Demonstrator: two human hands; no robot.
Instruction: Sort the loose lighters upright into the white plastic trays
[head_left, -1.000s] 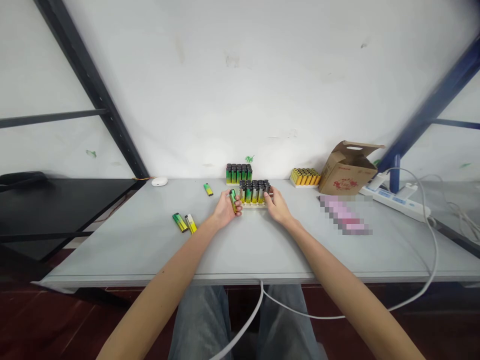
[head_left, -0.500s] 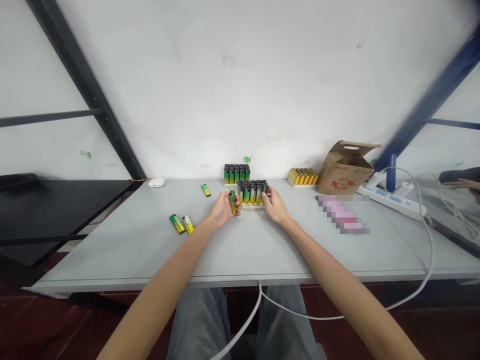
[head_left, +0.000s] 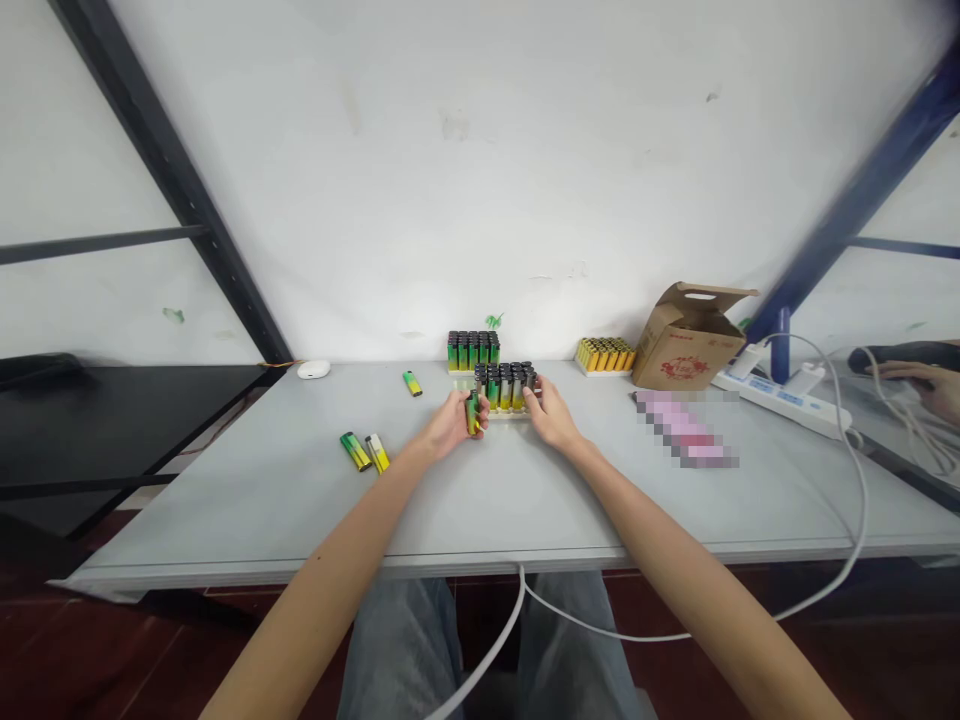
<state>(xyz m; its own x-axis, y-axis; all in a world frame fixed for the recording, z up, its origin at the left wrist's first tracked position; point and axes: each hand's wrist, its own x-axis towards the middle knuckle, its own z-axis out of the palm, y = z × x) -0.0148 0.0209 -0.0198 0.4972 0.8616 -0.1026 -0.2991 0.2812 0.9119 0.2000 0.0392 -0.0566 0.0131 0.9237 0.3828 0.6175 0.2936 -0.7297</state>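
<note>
My left hand (head_left: 450,424) is closed around a green-and-yellow lighter (head_left: 472,412), held upright with its black top up. It is just left of a pale rack (head_left: 510,414) packed with upright lighters with black tops, in green, yellow and clear tones. My right hand (head_left: 551,412) grips the right end of that rack, thumb in front against the corner lighters; its other fingers are partly hidden behind. On the table to the left lie a green-yellow lighter (head_left: 355,451), a lighter with a white top (head_left: 378,454) and a third lighter (head_left: 412,383) farther back.
Against the wall stand a block of green lighters (head_left: 473,352) and a tray of yellow lighters (head_left: 606,356). An opened cardboard box (head_left: 679,345), a blurred pink item (head_left: 682,430) and a power strip (head_left: 784,400) lie right. A white case (head_left: 313,369) is left. Another person's hand (head_left: 919,385) shows far right.
The lighter in my left hand has turned more upright and moved slightly right, toward the rack. My right hand stays at the rack's end. The other person's hand has come further into view.
</note>
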